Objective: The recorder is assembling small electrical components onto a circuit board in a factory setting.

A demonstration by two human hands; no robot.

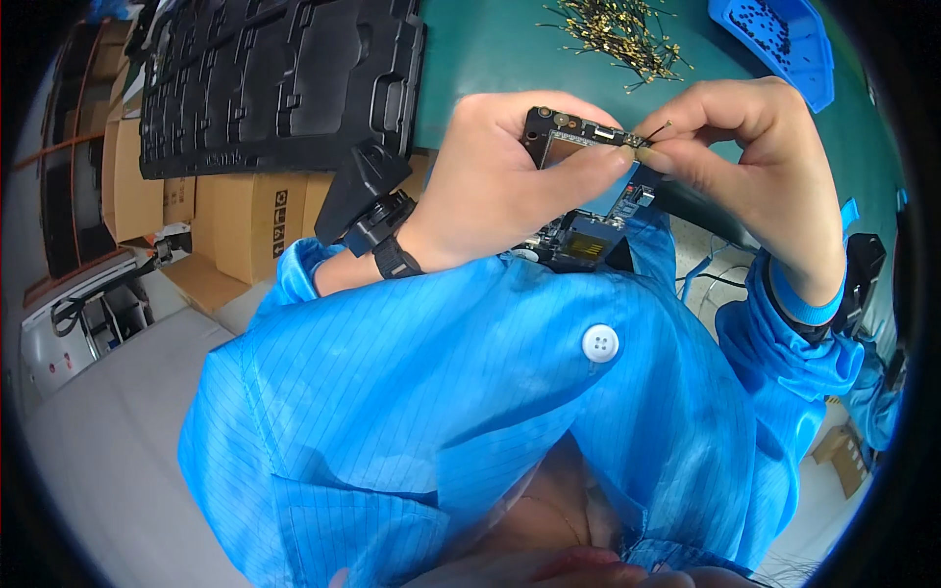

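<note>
My left hand [490, 181] grips a black-framed circuit board [580, 245], its thumb lying across the front and its fingers behind. Metal-rimmed holes and small silver parts line the board's upper edge. At the board's upper right corner, my right hand [760, 147] has thumb and forefinger pinched on a short thin wire [661, 130] whose tip sticks up between them. The fingertips hide the wire's other end, so I cannot tell whether it is attached. The board is tilted above my lap, close to the table's near edge.
A pile of short black wires with yellow ends [622, 41] lies on the green table [470, 49]. Beyond it to the right is a blue bin [818, 64] holding small dark parts. Black moulded trays [284, 78] and cardboard boxes [245, 225] are on the left.
</note>
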